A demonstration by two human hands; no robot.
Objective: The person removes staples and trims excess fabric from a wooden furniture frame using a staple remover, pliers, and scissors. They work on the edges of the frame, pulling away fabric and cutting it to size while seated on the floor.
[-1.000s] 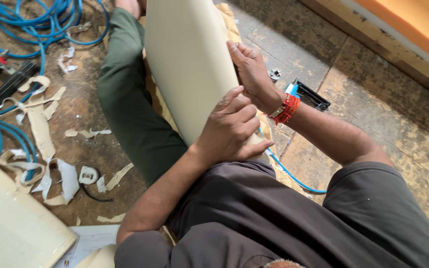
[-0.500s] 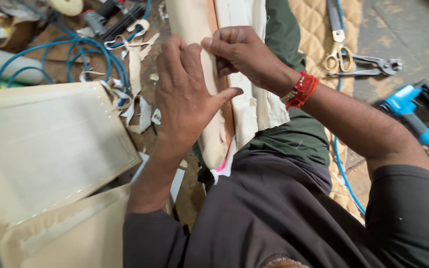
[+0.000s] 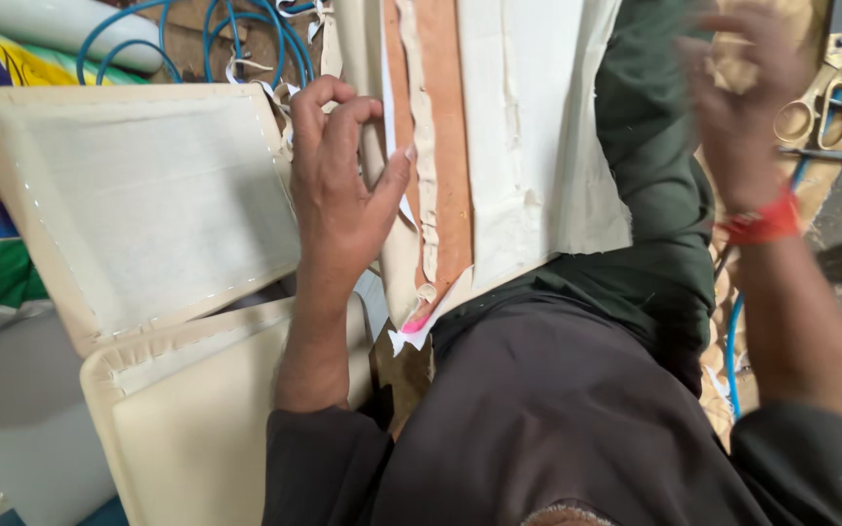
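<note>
L hand [image 3: 338, 185] grips the left edge of the panel [image 3: 499, 146], a long cream-covered board w/ a brown wood strip showing where the fabric is open; thumb presses on the face near the strip, fingers curl round the edge behind. Panel lies on the person's lap, running from the top of the view down to the waist, its lower end tilted toward the body, w/ a ragged fabric flap hanging over the green trouser leg [image 3: 660, 195]. A bit of white paper w/ a pink spot sticks out at the panel's lower tip. R hand [image 3: 743, 107] is up off the panel, to its right, blurred; fingers look loosely spread, but can't tell for sure if it's open or holding anything. Red band [image 3: 760, 222] on the R wrist. Scissors [image 3: 821, 93] w/ brass-coloured handles lie just beyond the R hand on the quilted tan cloth, near but not touching as far as the blur lets me see. Left of the L hand, two more cream cushions: one [image 3: 138, 205] flat, back side up w/ stapled edges, another [image 3: 207, 419] below it, overlapping at the corner. Blue hose [image 3: 197, 29] coils at the top left among fabric scraps; another blue length [image 3: 733, 351] runs down by the R forearm.
</note>
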